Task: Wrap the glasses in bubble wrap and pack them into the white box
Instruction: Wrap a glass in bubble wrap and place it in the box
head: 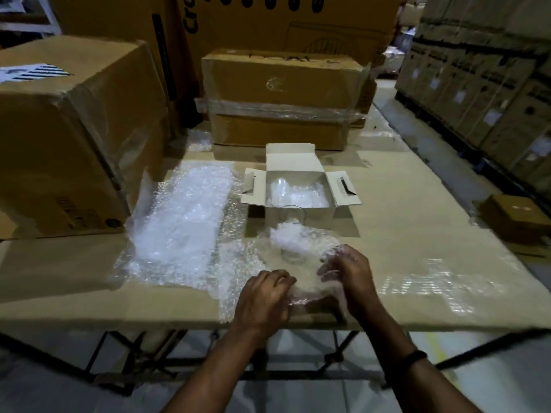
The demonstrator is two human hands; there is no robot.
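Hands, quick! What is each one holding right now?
Left hand: grips the clear bubble wrap sheet.
Right hand: grips the same sheet too.

The white box [319,217] is plain, with a black slit in its right flap. The bubble wrap [179,222] is a translucent milky white, dotted with small round bubbles. The glass [290,234] is clear and colourless. The bench [417,234] top is pale tan. The cartons [59,129] are brown; one carries a white label [32,71] striped in black. A black band [413,357] circles the right wrist.

Partial "Cro" on rear cardboard carton [238,28], other markings illegible
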